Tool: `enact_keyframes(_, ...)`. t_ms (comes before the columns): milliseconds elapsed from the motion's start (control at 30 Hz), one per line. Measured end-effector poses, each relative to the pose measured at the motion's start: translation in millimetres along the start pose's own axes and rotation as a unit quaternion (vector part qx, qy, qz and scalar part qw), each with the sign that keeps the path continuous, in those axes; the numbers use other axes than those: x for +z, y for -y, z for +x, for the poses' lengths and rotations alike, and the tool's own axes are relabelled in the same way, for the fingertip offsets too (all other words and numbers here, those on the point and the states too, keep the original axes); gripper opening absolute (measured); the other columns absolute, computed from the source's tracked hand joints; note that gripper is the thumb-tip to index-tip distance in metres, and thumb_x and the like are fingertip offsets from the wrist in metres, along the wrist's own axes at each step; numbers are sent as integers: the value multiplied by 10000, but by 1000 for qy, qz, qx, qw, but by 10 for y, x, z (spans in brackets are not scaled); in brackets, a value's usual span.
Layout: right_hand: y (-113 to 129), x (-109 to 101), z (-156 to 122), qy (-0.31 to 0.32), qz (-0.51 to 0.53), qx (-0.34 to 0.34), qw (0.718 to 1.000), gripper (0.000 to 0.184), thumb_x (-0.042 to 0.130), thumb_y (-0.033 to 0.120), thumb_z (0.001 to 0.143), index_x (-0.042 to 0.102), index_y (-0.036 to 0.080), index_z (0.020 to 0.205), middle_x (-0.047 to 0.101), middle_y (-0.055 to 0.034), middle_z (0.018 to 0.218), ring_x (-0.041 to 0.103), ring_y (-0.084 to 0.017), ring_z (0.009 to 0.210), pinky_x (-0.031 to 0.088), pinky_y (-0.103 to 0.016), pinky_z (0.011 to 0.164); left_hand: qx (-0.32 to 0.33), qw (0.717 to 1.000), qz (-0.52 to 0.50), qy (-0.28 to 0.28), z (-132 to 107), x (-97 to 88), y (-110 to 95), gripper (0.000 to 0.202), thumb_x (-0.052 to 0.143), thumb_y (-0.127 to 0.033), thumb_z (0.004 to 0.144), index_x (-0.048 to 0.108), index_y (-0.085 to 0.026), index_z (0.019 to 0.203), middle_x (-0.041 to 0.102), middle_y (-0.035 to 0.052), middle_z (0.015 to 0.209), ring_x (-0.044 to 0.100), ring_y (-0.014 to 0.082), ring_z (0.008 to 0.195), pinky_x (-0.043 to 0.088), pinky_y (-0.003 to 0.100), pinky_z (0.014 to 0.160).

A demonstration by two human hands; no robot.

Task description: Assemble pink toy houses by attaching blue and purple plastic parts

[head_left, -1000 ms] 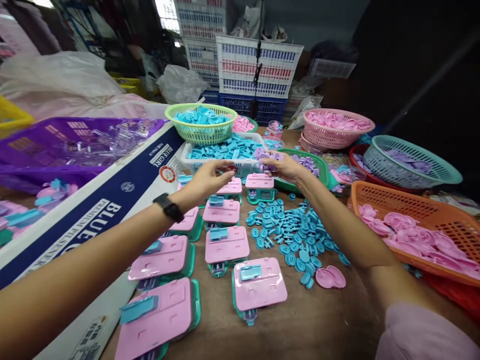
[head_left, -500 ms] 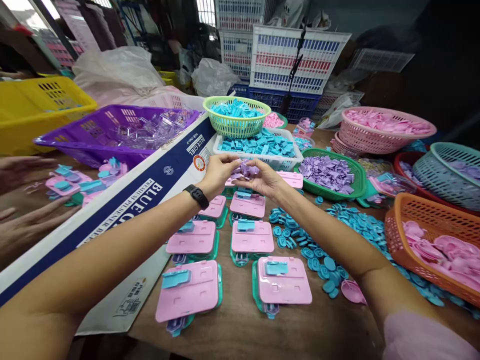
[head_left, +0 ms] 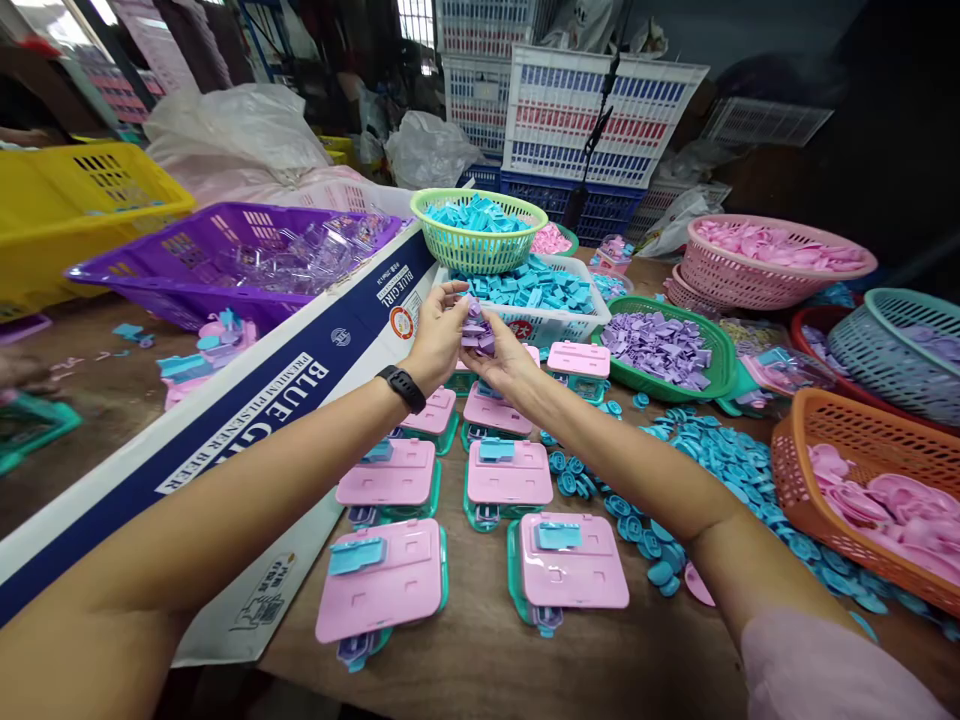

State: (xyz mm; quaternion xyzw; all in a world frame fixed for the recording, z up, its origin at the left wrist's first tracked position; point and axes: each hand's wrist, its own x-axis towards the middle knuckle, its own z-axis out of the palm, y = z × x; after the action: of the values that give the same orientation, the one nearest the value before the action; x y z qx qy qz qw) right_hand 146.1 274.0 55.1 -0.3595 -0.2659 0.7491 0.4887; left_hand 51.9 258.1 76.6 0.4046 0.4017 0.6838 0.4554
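Observation:
Several small purple plastic pieces point(head_left: 478, 328) are bunched between my two hands, above the far end of two rows of pink-lidded toy boxes. My left hand point(head_left: 439, 335), with a black band on its wrist, is closed around the pieces from the left. From the right, my right hand point(head_left: 504, 358) cups them with bent fingers. Below my hands stand the boxes, such as the near right one point(head_left: 574, 562), with pink tops and green bases. Light-blue pieces point(head_left: 498, 450) sit on several lids. The fingers partly hide the purple pieces.
A green basket point(head_left: 721, 365) of purple pieces stands right of my hands, beyond scattered blue oval pieces point(head_left: 705, 465). A white tub point(head_left: 596, 312) and a yellow-green basket point(head_left: 480, 255) hold blue pieces. A printed cardboard divider point(head_left: 300, 390) runs along the left, with another person's blurred hand point(head_left: 22, 370) beyond.
My hands have moved slightly left and drawn closer together around the purple pieces. Beyond the cardboard, the other person's hands have pulled back left, and some pink-and-blue toy parts there are gone.

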Motion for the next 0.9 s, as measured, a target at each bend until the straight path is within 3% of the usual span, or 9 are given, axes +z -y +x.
enact_keyframes(133, 25, 78, -55, -50, 99, 25, 994, 97, 669, 180, 955, 608, 232, 1010, 656, 42, 794, 638, -110, 739, 642, -238, 723, -13, 997, -34, 63, 52, -68, -27, 149, 605, -65, 874, 714, -137, 947, 659, 37, 862, 593, 95, 769, 500, 225, 779)
enact_keyframes(233, 71, 129, -63, -67, 78, 38, 994, 87, 681, 234, 982, 596, 222, 975, 602, 56, 708, 594, -100, 636, 615, -206, 631, 30, 994, 1, 107, 72, -131, -33, 72, 712, -169, 869, 754, -162, 927, 701, 40, 920, 611, 103, 810, 501, 231, 812)
enact_keyframes(333, 149, 144, -49, -67, 55, 41, 995, 153, 653, 296, 1022, 583, 207, 919, 551, 59, 645, 506, -74, 523, 509, -129, 492, 93, 983, 58, 149, 91, -201, -44, 188, 799, -342, 847, 781, -200, 969, 730, 42, 972, 638, 135, 870, 509, 262, 849)
enact_keyframes(500, 395, 57, -30, 53, -44, 73, 995, 252, 634, 330, 1027, 569, 181, 834, 546, 47, 624, 287, -30, 399, 201, -97, 319, 201, 945, 156, 206, 138, -367, -127, 284, 766, -489, 884, 812, -244, 1021, 747, 63, 1108, 658, 200, 1070, 509, 351, 988)
enact_keyframes(600, 517, -18, 5, 124, -126, 62, 982, 194, 732, 283, 936, 605, 168, 844, 580, 35, 650, 274, -26, 404, 172, -113, 318, 224, 932, 174, 224, 176, -484, -162, 250, 754, -472, 904, 818, -267, 1032, 740, 63, 1188, 647, 216, 1175, 477, 399, 1084)
enact_keyframes(700, 555, -83, 95, 137, -214, 26, 967, 181, 799, 198, 821, 624, 152, 806, 556, 38, 620, 295, -37, 429, 175, -136, 335, 212, 930, 197, 228, 213, -584, -150, 254, 751, -462, 900, 820, -256, 1032, 730, 80, 1241, 643, 238, 1205, 487, 426, 1076)
enact_keyframes(800, 538, -165, 230, 99, -357, -52, 927, 138, 772, 217, 826, 663, 148, 779, 520, 43, 582, 359, -67, 462, 222, -170, 383, 223, 907, 289, 207, 220, -658, -113, 222, 701, -366, 919, 812, -235, 1060, 702, 97, 1289, 633, 259, 1192, 500, 443, 1013)
enact_keyframes(833, 525, -196, 275, 81, -428, -93, 895, 132, 768, 228, 833, 684, 148, 769, 525, 39, 576, 400, -81, 486, 267, -183, 416, 239, 888, 342, 192, 211, -678, -99, 208, 662, -310, 929, 810, -230, 1051, 704, 98, 1271, 623, 265, 1182, 483, 463, 1009)
enact_keyframes(900, 487, -249, 347, 53, -576, -179, 796, 113, 781, 231, 830, 738, 150, 765, 593, 15, 614, 521, -121, 592, 385, -215, 537, 260, 828, 465, 177, 180, -711, -66, 262, 565, -173, 927, 807, -221, 1013, 723, 96, 1202, 592, 286, 1174, 418, 526, 1027)
